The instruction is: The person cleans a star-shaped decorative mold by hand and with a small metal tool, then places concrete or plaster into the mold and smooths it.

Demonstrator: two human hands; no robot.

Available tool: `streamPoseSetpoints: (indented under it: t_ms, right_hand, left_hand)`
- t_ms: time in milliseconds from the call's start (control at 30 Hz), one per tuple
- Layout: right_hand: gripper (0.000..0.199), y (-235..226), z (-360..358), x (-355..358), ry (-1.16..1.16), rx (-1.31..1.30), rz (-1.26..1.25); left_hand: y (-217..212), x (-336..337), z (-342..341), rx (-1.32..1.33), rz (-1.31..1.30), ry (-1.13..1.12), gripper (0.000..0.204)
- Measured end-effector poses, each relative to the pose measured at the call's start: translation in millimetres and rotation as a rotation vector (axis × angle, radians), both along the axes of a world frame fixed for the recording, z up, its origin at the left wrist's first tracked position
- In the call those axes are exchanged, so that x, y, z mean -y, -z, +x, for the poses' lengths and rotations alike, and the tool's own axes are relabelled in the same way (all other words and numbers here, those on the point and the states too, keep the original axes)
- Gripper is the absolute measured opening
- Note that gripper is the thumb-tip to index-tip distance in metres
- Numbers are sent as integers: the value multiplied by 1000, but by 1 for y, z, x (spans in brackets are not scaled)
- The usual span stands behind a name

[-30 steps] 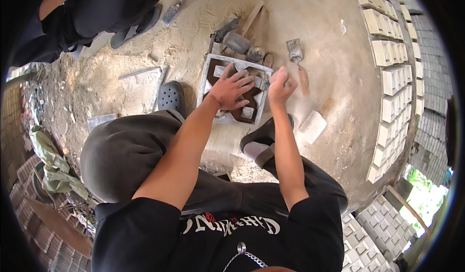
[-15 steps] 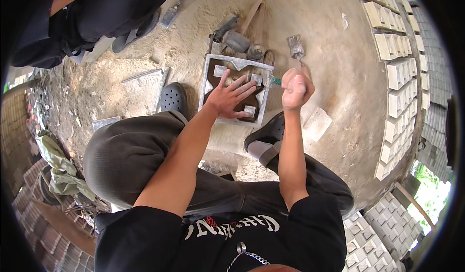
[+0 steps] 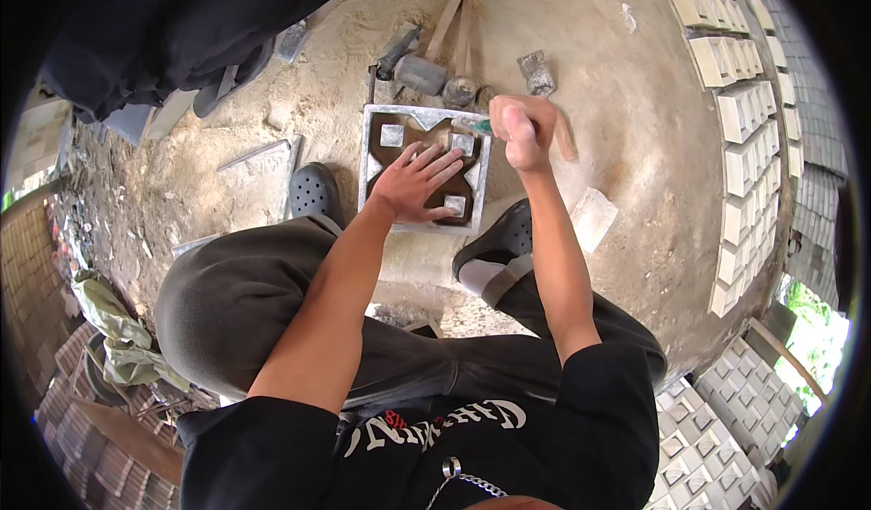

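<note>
Between my feet lies a square grey mould (image 3: 366, 161), with pointed notches along its rim, a dark brown inside and several pale square blocks in it. My left hand (image 3: 413, 183) rests over its middle with the fingers spread, hiding part of the inside. At the mould's far right corner, my right hand (image 3: 522, 129) is closed round a small tool with a green part (image 3: 482, 126). Most of that tool is hidden by the fist, so I cannot tell its kind.
Beyond the mould lie a hammer-like tool (image 3: 420, 74) and a trowel (image 3: 537, 73). A pale slab (image 3: 594, 220) lies at right, a metal frame (image 3: 263, 156) at left. Moulded cream blocks (image 3: 746, 111) line the right side. Another person's dark-clothed leg (image 3: 190, 29) is at upper left.
My right hand has moved left and away from me, bringing the small tool over the mould's corner. My left hand stays spread on the mould. The other person's leg has shifted right.
</note>
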State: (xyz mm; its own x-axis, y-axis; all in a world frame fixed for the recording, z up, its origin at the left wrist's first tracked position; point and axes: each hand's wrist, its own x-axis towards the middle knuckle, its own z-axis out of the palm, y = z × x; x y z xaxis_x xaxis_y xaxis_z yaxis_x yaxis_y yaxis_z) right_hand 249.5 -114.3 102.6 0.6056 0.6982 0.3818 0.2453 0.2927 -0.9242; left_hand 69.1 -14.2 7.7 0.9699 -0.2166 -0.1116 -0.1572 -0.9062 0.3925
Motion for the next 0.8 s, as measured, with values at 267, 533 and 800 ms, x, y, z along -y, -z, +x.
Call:
streamPoseSetpoints:
  t_ms: [267,533,800]
  right_hand:
    - [39,22,-17,-2,60,-68,-205]
    - [43,22,-22,-9,178,-228,-193]
    - [42,17,-18,-16,216,-232,-180]
  left_hand:
    - [0,1,-2,29,-13,-12,87]
    - [2,0,-4,23,-32,-14,88]
    - [5,-1,-3,37,-32,-18,88]
